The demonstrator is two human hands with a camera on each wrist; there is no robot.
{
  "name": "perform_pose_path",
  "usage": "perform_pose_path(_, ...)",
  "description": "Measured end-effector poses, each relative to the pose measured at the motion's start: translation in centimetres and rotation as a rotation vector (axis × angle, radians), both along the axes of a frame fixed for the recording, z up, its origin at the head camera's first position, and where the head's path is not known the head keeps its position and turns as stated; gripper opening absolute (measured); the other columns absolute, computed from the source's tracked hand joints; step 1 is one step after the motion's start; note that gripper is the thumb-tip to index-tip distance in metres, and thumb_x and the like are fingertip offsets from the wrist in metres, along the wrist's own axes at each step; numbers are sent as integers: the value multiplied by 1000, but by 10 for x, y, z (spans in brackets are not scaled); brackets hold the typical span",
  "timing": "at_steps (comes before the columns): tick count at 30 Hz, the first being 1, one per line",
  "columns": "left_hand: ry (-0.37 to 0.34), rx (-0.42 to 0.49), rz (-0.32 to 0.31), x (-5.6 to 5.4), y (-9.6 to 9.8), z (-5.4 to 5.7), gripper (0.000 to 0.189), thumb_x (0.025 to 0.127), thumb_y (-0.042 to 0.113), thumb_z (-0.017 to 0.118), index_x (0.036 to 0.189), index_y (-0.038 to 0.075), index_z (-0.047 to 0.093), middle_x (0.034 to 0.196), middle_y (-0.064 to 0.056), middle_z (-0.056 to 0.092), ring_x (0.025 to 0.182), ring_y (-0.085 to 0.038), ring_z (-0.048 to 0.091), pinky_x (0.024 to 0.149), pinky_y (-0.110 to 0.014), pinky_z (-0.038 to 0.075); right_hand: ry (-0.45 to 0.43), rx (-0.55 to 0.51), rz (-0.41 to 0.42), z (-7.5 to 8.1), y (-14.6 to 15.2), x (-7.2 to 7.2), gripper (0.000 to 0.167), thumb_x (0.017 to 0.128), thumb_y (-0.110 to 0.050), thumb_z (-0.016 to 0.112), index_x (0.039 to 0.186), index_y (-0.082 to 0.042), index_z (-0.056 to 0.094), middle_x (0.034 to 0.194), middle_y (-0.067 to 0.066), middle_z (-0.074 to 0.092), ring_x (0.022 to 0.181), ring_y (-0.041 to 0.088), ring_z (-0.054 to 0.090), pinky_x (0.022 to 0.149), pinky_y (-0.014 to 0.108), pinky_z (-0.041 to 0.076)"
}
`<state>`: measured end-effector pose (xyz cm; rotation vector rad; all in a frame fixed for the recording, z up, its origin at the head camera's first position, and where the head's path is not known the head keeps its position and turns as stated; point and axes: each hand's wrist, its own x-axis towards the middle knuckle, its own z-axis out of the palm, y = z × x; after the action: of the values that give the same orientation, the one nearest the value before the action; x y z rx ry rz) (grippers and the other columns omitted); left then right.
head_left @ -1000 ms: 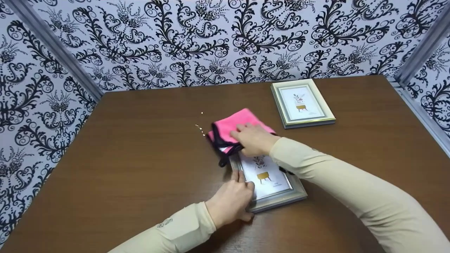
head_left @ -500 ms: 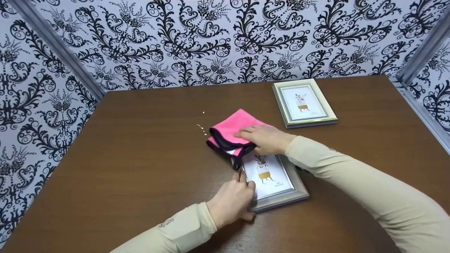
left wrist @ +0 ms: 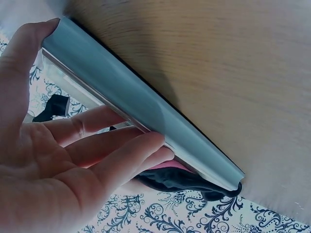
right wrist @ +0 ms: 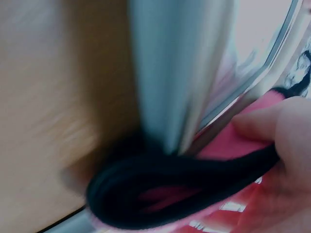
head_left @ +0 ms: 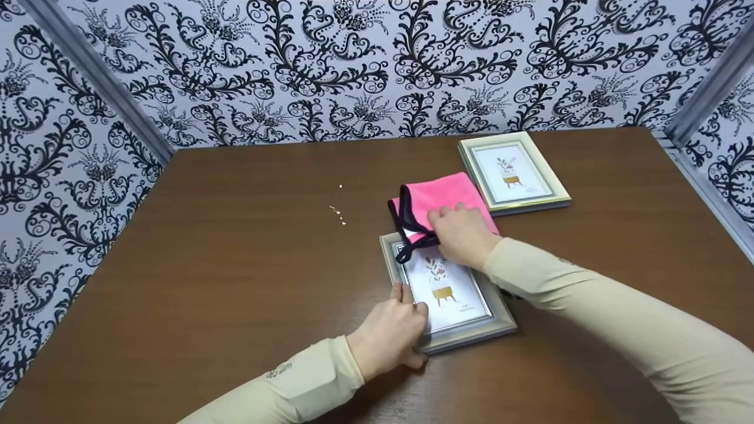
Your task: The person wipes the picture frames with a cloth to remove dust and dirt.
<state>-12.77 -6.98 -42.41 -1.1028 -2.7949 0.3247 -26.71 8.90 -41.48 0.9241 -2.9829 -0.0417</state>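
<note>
A silver-grey picture frame lies on the table, its print showing a plant on a yellow stool. My left hand holds it at the near left, thumb at the near corner and fingers on the left border, as the left wrist view shows with the frame's side. Over the far end of the frame, my right hand grips a folded pink cloth with black trim. In the right wrist view the thumb lies on the cloth, whose fold bulges past the frame's edge. The cloth hides the frame's far border.
A second, cream-and-gold picture frame lies at the back right, close to the cloth. Several tiny shiny bits are scattered on the brown table. Patterned walls stand behind and at both sides.
My right hand first slid slightly right, then moved the cloth right and away from me across the frame's far end, uncovering its far left corner. My left hand stays in place.
</note>
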Motion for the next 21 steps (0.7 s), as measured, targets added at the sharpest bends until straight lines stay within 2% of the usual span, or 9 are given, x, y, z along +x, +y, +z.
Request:
perform_pose_path(2,4,-3,-1,0,0,0,63,63,58,81,89,4,63,107,-31,63,103,-42,62,69,-33,57,-23,7,15,2,-7,3,51,78,-16,74,121,3,55,103,20,62,90,38,58,73,51,51)
perform_pose_path(4,11,-10,-8,-1,0,0,62,62,58,81,88,5,63,105,-30,64,102,-42,62,71,-33,57,-54,10,64,6,-14,4,54,79,-14,73,127,2,54,111,20,62,97,38,58,81,52,50)
perform_pose_path(7,24,-9,-17,-2,1,0,59,62,58,81,86,7,62,100,-26,65,101,-42,62,75,-35,56,-107,-34,174,8,-24,4,57,82,-9,69,135,-2,50,124,19,59,110,37,55,96,51,43)
perform_pose_path(10,35,-5,-25,-2,0,0,56,61,58,81,83,10,61,95,-21,65,99,-40,62,76,-34,56,-160,-125,308,8,-33,4,59,83,-4,65,139,-4,48,135,15,54,124,36,49,106,48,34)
perform_pose_path(12,35,-4,-29,-2,0,0,55,62,58,81,82,11,61,92,-17,65,99,-38,62,76,-33,56,-187,-178,395,7,-37,5,55,85,-3,63,139,-6,50,138,11,53,129,33,45,109,45,30)
perform_pose_path(15,20,7,-27,-2,0,1,54,63,57,81,83,12,61,89,-13,65,98,-35,62,77,-33,56,-187,-197,506,5,-38,8,49,89,-5,60,138,-7,52,139,9,52,133,32,40,111,44,26)
perform_pose_path(18,6,10,-24,-2,1,2,55,64,57,81,85,11,61,89,-12,65,95,-31,63,78,-32,55,-155,-177,578,1,-32,11,46,92,-6,57,138,-8,52,141,10,50,135,32,37,112,44,24)
perform_pose_path(21,10,10,-27,-1,1,2,53,63,56,82,84,12,61,83,-6,63,87,-24,62,75,-29,54,-128,-187,603,-1,-21,14,49,90,-2,58,138,-8,52,142,9,50,135,31,38,111,43,26)
